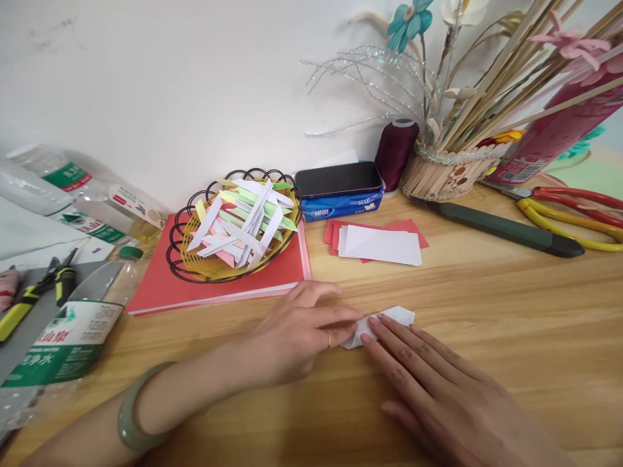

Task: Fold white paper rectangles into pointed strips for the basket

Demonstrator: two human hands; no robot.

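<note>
A small piece of white paper point(403, 316), folded with slanted corners, lies on the wooden table in front of me. My left hand point(299, 331) comes in from the left with its fingers extended, and their tips touch the paper's left end. Across the middle of the same paper, my right hand point(433, 373) presses with long, flat fingers; its thumb is apart below them. Part of the paper is hidden under the fingertips. Just beyond, a stack of white paper strips point(382, 245) rests on red paper strips point(407, 227).
A yellow basket point(191, 259) of folded paper pieces stands on red sheets point(150, 285). Behind are a phone point(338, 178) on a blue packet point(341, 206), a thread spool point(396, 152) and a stick-walled flower pot point(433, 172). Bottles point(73, 331) lean left; a green-handled tool point(506, 227) and pliers point(574, 207) lie right.
</note>
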